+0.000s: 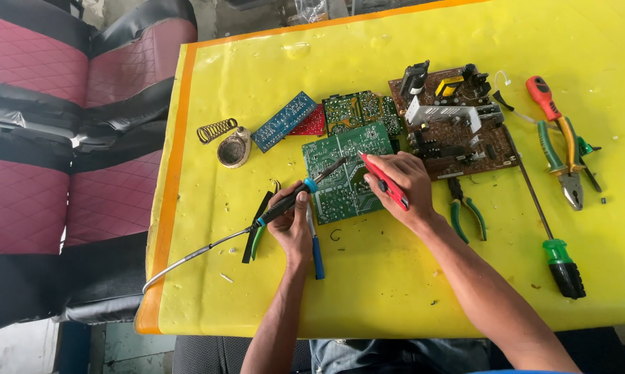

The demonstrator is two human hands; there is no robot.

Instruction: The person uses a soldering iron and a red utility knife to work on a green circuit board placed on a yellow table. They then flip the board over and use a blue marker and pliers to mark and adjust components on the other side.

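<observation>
Here, soldering iron [295,197]: light, stiff, hot tip; left hand [292,225] fingers wrapped on its handle.
Red tool [385,181]: pinched by right hand [406,187] fingers.
Green circuit board [337,183]: thin, fragile, under both tips; hold by edges.

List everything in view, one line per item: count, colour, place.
table: 1, yellow with orange edge, fills the frame
green circuit board: 1, centre, under both hands
small boards: 3, blue, red, green, behind the centre board
brown circuit board: 1, with components, right of centre
soldering iron: 1, black and blue grip, in left hand, tip over the green board
red tool: 1, in right hand
iron stand: 1, round base with coil spring, left
small cutters: 1, green handles, by right wrist
screwdrivers: 2, green-black at right, red-handled at far right
pliers: 1, green-yellow handles, far right
seats: maroon and black, left of the table
left hand: 1, gripping the iron
right hand: 1, gripping the red tool
</observation>
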